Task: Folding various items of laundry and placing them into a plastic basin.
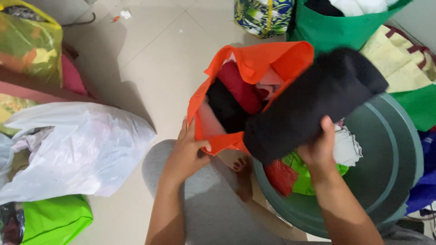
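Observation:
My left hand [185,152] grips the near rim of an orange fabric bag [254,61] and holds it open. Red, black and pink clothes lie packed inside the bag. My right hand [320,147] holds a folded black garment [313,100] above the bag's right side and over a grey-green tub [386,149]. In the tub lie red, bright green and white cloth pieces [309,174].
A white plastic bag [77,149] full of cloth lies on the tiled floor at left, with a green bag [54,218] below it. A green tote [345,22] and a patterned bag [263,16] stand at the back. My grey-clad knee [204,199] is underneath.

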